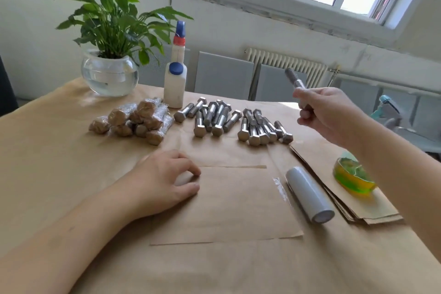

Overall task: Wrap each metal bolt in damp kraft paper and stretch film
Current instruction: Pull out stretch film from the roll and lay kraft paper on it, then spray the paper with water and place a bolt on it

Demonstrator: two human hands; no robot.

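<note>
A: Holding one grey steel hex bolt (pixel 296 81) up over the desk (pixel 47 150), right hand (pixel 327 114) curled round its head end, left hand (pixel 164 181) loosely curled, holding nothing, on the cut kraft paper sheet (pixel 229 205).

B: Looks heavy, stiff, maybe slick, so grip the threads. Count?

A: Roughly twenty loose bolts (pixel 233 122), about ten wrapped bundles (pixel 133 119), one grey film roll (pixel 309 194).

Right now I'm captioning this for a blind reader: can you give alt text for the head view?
The right hand holds a bolt up over a paper-covered table; the left hand rests on a kraft sheet. Behind lie loose bolts, wrapped bolts and a film roll.
</note>
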